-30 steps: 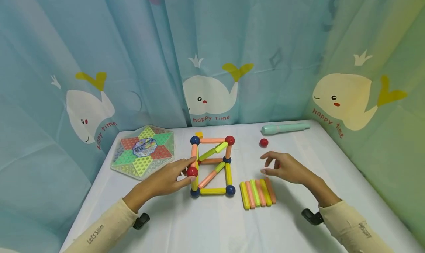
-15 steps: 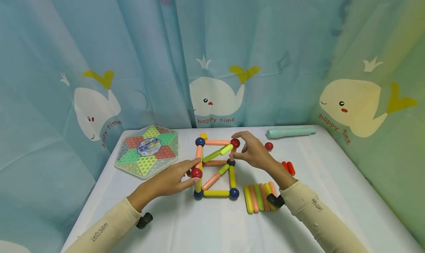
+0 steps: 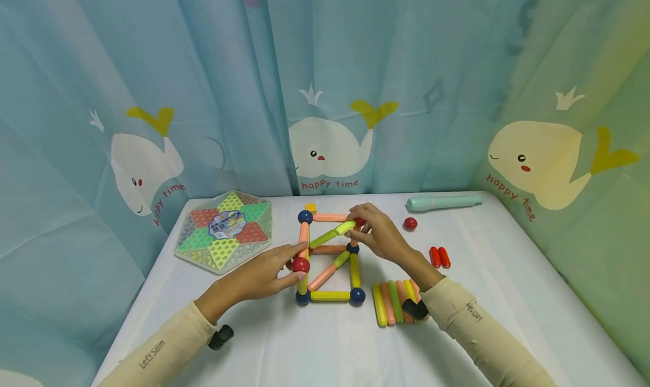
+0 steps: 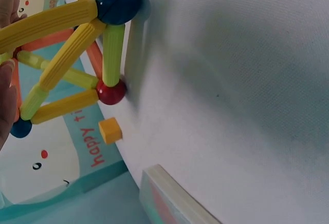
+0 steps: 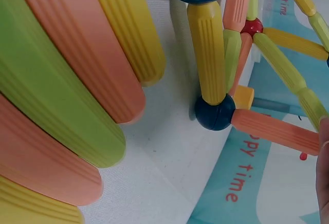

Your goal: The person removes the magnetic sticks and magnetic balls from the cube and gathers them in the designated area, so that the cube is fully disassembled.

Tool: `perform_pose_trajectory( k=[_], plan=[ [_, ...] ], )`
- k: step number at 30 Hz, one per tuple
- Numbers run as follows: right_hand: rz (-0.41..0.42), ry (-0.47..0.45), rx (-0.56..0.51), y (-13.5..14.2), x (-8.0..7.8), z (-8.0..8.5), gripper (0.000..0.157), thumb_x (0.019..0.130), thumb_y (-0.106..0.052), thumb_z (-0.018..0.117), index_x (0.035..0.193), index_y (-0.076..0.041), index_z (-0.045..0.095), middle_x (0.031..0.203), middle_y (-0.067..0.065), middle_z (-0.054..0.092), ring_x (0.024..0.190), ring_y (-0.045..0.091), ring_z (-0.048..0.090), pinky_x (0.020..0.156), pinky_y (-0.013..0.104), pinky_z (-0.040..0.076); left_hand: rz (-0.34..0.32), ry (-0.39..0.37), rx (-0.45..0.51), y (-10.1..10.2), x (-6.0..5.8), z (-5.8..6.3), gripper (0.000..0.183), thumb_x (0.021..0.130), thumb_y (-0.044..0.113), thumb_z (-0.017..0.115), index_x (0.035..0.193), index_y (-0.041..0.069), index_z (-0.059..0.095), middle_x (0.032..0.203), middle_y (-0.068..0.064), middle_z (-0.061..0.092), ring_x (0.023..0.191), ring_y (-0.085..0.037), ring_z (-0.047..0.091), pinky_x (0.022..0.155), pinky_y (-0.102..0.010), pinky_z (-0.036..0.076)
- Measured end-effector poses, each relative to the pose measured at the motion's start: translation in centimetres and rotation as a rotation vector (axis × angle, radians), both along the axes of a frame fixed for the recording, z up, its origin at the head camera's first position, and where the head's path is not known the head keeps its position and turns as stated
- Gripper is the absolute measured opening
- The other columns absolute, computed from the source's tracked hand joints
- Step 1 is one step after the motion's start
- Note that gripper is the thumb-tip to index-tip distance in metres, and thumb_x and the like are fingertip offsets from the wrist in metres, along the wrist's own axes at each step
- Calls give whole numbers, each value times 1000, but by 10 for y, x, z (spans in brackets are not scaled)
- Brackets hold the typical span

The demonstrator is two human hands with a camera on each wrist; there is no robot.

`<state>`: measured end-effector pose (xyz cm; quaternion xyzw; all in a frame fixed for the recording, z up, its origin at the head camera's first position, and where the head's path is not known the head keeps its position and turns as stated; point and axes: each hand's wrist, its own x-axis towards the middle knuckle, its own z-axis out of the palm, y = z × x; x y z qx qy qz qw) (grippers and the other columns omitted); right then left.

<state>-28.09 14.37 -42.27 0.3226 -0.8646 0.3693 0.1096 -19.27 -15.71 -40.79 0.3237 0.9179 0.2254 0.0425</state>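
A frame of coloured rods (image 3: 330, 296) and balls stands on the table. My left hand (image 3: 266, 273) holds its near left upper corner, with thumb and fingers about a red ball (image 3: 301, 264) and the end of an orange rod (image 3: 303, 232). My right hand (image 3: 378, 234) pinches the end of a light green rod (image 3: 346, 227) beside the far right red ball (image 3: 360, 221), which the fingers partly cover. That rod meets another green rod (image 3: 323, 239) end to end, running slantwise across the frame. In the right wrist view, a fingertip (image 5: 324, 131) touches the green rod.
Several loose rods (image 3: 393, 302) lie in a row under my right wrist. To the right are two red rods (image 3: 439, 257), a loose red ball (image 3: 410, 224) and a mint-green wand-like object (image 3: 444, 202). A hexagonal game board (image 3: 223, 232) lies left, a yellow block (image 3: 311, 208) behind the frame.
My right hand has moved left from above the loose rods to the frame's far right corner, first around the red ball, then onto the green rod's end. My left hand keeps its hold.
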Motion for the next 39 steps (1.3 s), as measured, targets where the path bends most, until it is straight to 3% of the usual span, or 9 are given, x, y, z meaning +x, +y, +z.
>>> perform_pose_trajectory(
  k=[5,12,15,18,22,27,39],
  plan=[
    [28,-32,-20,1,-2,1,26,89,-12,76,114,-10,68,127,13,62,90,18,65,72,26,57,8,-6,-2,0,0,0,65,101,42,59,155,12,39,129,-4,62,101,-8,60,83,-27,54],
    [54,-263,-159,4,-4,3,33,94,-10,71,125,-5,63,117,18,63,68,30,70,58,34,58,5,-14,-6,0,1,1,65,101,42,58,155,11,38,129,-3,62,101,-8,61,83,-27,54],
    [47,-262,-175,5,-5,3,28,94,-11,71,121,-7,65,118,17,61,62,27,67,54,30,54,1,-7,-4,0,1,0,65,102,41,58,155,10,38,129,-3,62,101,-8,61,83,-27,54],
    [7,-199,-185,4,-6,2,22,92,-12,74,113,-7,71,116,15,56,63,24,59,56,26,52,0,-2,-3,-1,1,0,65,102,41,58,155,10,38,129,-3,62,101,-8,61,83,-28,54],
    [-74,-103,-169,3,-7,2,19,89,-17,78,107,-10,77,97,9,52,69,21,46,58,22,41,3,0,-1,-1,1,-1,65,102,42,58,155,11,38,128,-3,62,100,-9,61,83,-27,54],
    [-80,-39,-144,5,-8,4,18,89,-17,77,106,-9,76,83,4,55,67,19,44,57,25,36,5,-5,1,-1,1,-2,65,101,42,58,155,11,38,128,-3,63,100,-9,61,82,-27,54],
    [-9,-215,-167,13,-10,12,20,98,-12,66,115,-4,59,87,15,62,48,13,52,50,25,43,0,-8,9,0,2,0,66,101,43,58,154,9,38,126,-2,63,100,-10,61,82,-27,55]
  ],
)
